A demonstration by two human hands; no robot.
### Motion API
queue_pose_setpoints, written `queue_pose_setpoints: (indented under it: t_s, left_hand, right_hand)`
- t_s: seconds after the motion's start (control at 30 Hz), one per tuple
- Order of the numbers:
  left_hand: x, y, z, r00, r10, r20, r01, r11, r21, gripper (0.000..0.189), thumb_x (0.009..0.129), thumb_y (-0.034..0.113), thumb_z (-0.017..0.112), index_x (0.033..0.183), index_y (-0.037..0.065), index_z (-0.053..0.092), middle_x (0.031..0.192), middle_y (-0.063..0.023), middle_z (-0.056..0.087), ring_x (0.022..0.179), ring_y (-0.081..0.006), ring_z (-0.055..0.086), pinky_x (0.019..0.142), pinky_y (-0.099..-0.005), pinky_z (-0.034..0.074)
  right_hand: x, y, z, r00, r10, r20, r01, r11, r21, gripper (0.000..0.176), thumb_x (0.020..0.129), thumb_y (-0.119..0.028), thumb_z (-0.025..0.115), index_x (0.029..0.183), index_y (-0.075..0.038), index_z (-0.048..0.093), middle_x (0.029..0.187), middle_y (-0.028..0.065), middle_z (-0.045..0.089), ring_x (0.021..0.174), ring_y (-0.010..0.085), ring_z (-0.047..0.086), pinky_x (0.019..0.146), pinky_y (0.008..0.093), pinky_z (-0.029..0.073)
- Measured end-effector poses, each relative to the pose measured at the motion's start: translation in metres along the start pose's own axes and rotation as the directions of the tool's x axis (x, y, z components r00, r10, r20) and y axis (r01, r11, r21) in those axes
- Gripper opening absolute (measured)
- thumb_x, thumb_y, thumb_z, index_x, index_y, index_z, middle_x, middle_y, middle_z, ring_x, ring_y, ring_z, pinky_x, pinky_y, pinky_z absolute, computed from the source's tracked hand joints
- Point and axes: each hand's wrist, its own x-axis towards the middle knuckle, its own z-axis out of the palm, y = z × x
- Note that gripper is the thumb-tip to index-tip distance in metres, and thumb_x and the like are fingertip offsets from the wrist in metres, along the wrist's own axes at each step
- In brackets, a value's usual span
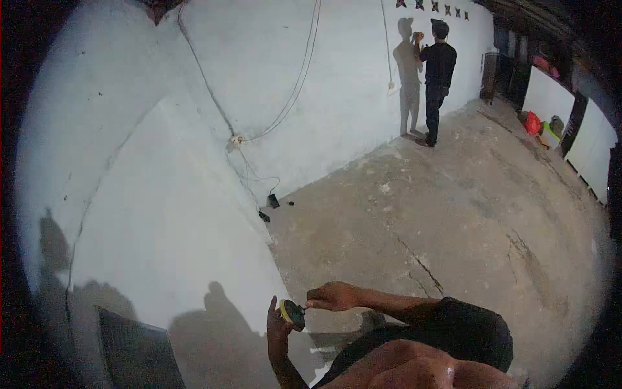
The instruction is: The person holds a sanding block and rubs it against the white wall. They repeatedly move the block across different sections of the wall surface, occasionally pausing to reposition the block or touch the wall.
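Observation:
A round, dark disc-shaped tool [293, 314] with a yellow rim is near the bottom centre, its face turned left. My right hand [332, 296] is closed around the thin handle on its right side. On the other side, my left hand [278, 329] is upright with its fingers stretched out, beside the yellow rim and seemingly touching it. The white wall [175, 240] rises just left of my left hand and carries shadows.
A co-worker in dark clothes [439, 71] stands facing the far wall, one arm raised. Cables run down the wall to a socket [236, 140] and a black adapter [273, 201]. The concrete floor [389, 214] has cracks. Red and green items [532, 123] lie at right.

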Motion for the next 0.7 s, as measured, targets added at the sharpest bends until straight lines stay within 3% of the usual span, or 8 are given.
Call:
queue_pose_setpoints:
  t_s: [0.07,0.17,0.23,0.3,0.43,0.53,0.6,0.7]
  left_hand:
    - [0.012,-0.024,-0.017,0.999,-0.037,-0.014,0.037,0.999,-0.024,0.122,0.067,0.047,0.088,0.154,0.004,0.014,0.126,-0.0175,0.056,0.115,-0.0311,0.06,0.094,-0.0448,0.053]
    - [0.027,-0.068,-0.054,0.997,-0.036,0.072,0.024,0.986,0.166,0.127,0.063,0.049,0.09,0.155,0.005,0.013,0.125,-0.0188,0.056,0.116,-0.0319,0.059,0.093,-0.0451,0.054]
    - [0.012,-0.022,-0.023,0.999,-0.018,0.042,0.013,0.993,0.121,0.133,0.061,0.05,0.091,0.156,0.007,0.008,0.126,-0.0196,0.055,0.117,-0.0322,0.059,0.094,-0.0458,0.053]
    - [0.004,-0.017,-0.018,1.0,-0.008,0.027,0.007,0.999,0.031,0.137,0.06,0.05,0.091,0.157,0.009,0.003,0.126,-0.0202,0.054,0.117,-0.0324,0.058,0.095,-0.0463,0.053]
    - [0.007,-0.024,-0.034,0.993,0.072,0.098,-0.093,0.969,0.229,0.136,0.061,0.042,0.093,0.157,0.011,0.001,0.132,-0.0216,0.051,0.116,-0.0339,0.059,0.096,-0.0479,0.053]
    - [0.005,-0.016,-0.033,0.944,0.243,0.222,-0.327,0.761,0.56,0.128,0.066,0.037,0.091,0.157,0.012,0.004,0.139,-0.0213,0.048,0.121,-0.0334,0.056,0.099,-0.0486,0.05]
    - [-0.001,0.001,-0.018,0.934,0.28,0.222,-0.355,0.668,0.654,0.124,0.069,0.035,0.09,0.157,0.012,0.005,0.141,-0.0203,0.047,0.125,-0.0329,0.054,0.102,-0.0483,0.047]
    - [-0.002,0.021,0.004,0.959,0.267,0.09,-0.27,0.781,0.564,0.122,0.071,0.036,0.089,0.157,0.012,0.006,0.144,-0.0194,0.044,0.13,-0.033,0.048,0.106,-0.0484,0.043]
  right_hand:
    - [-0.004,0.0,0.008,0.999,-0.032,-0.039,0.033,0.999,0.033,0.053,0.104,-0.049,0.036,0.104,-0.002,0.059,0.085,0.0235,0.063,0.079,0.041,0.063,0.071,0.05,0.047]
    - [-0.003,-0.002,0.02,0.998,0.002,-0.062,0.003,0.996,0.087,0.057,0.103,-0.052,0.039,0.102,0.0,0.061,0.08,0.0225,0.064,0.073,0.0367,0.064,0.068,0.0476,0.048]
    - [0.004,0.007,0.034,0.989,-0.099,-0.114,0.113,0.986,0.122,0.057,0.102,-0.052,0.044,0.106,0.002,0.062,0.077,0.0207,0.065,0.068,0.0302,0.065,0.064,0.045,0.048]
    - [0.006,0.003,0.043,0.996,-0.014,-0.092,0.03,0.983,0.181,0.056,0.101,-0.051,0.048,0.113,0.003,0.061,0.073,0.0182,0.065,0.063,0.0244,0.063,0.062,0.0413,0.049]
    - [0.01,-0.002,0.041,0.998,-0.031,-0.059,0.042,0.979,0.201,0.056,0.099,-0.049,0.053,0.117,0.003,0.06,0.083,0.0186,0.067,0.062,0.0237,0.06,0.064,0.0385,0.051]
    - [0.014,-0.023,0.02,0.999,-0.029,-0.041,0.041,0.942,0.333,0.051,0.099,-0.044,0.057,0.117,0.004,0.06,0.091,0.0147,0.067,0.066,0.0196,0.061,0.063,0.0359,0.051]
    - [0.014,-0.016,0.022,0.999,-0.007,-0.037,0.022,0.899,0.438,0.045,0.099,-0.041,0.057,0.107,0.003,0.061,0.083,0.0107,0.064,0.065,0.0155,0.059,0.06,0.0327,0.05]
    - [0.024,-0.007,0.026,0.997,-0.074,-0.008,0.067,0.844,0.532,0.041,0.1,-0.043,0.056,0.106,-0.002,0.059,0.076,0.0091,0.061,0.063,0.0135,0.057,0.059,0.0322,0.05]
